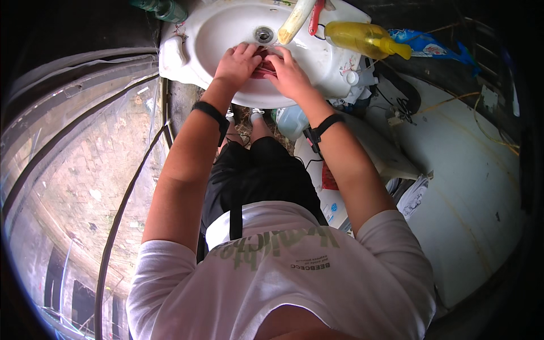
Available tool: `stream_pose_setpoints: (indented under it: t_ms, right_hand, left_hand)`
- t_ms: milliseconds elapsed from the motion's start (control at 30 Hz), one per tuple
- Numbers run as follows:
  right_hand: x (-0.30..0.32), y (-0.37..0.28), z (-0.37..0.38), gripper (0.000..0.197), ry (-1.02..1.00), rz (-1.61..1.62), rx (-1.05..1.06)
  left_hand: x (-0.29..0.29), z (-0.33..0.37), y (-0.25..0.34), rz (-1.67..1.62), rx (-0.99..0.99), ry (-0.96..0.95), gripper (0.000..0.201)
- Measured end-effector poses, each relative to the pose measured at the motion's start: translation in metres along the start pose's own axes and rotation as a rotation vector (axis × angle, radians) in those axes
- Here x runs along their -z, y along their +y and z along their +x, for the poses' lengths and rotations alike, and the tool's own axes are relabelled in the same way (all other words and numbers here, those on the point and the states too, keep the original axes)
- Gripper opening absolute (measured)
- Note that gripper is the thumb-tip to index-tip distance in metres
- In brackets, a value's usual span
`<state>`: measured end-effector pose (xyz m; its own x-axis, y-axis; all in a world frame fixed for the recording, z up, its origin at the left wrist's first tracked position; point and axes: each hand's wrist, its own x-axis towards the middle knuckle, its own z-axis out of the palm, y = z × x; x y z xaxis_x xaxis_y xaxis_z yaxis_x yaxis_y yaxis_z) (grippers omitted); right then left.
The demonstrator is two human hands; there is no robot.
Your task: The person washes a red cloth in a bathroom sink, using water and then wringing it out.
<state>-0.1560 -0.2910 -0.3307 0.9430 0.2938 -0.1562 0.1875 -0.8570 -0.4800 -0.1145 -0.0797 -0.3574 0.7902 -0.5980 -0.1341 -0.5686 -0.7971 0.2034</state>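
Note:
My left hand (238,64) and my right hand (289,72) are close together over the near side of a white oval sink (208,39). Between them is a dark red, soft-looking piece (264,69); its kind is hard to make out. Fingers of both hands curl onto it from either side, partly covering it. Just beyond the fingers lies the metal drain (264,35). A pale, yellowed spout (296,22) reaches over the basin, with a red handle (315,17) beside it.
A white soap-like lump (177,50) sits on the left rim, near a green bottle (170,10). On the right are a yellow bottle (362,39), a blue packet (436,50) and a white cup (352,77). A clear jug (292,122) stands below the sink.

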Motion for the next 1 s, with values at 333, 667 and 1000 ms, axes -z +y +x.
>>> stream_pose_setpoints:
  t_ms: [333, 667, 1000]
  right_hand:
    - [0.001, 0.011, 0.015, 0.030, -0.075, -0.106, 0.079]
    - [-0.021, 0.003, 0.030, 0.030, -0.246, 0.580, -0.175]
    - [-0.023, 0.005, 0.051, 0.029, -0.163, -0.229, -0.004]
  left_hand:
    - [0.007, 0.003, -0.012, 0.021, 0.025, -0.056, 0.028]
    - [0.011, -0.007, -0.017, -0.048, 0.063, 0.035, 0.017]
    - [0.011, -0.007, -0.005, -0.263, 0.068, 0.070, 0.037]
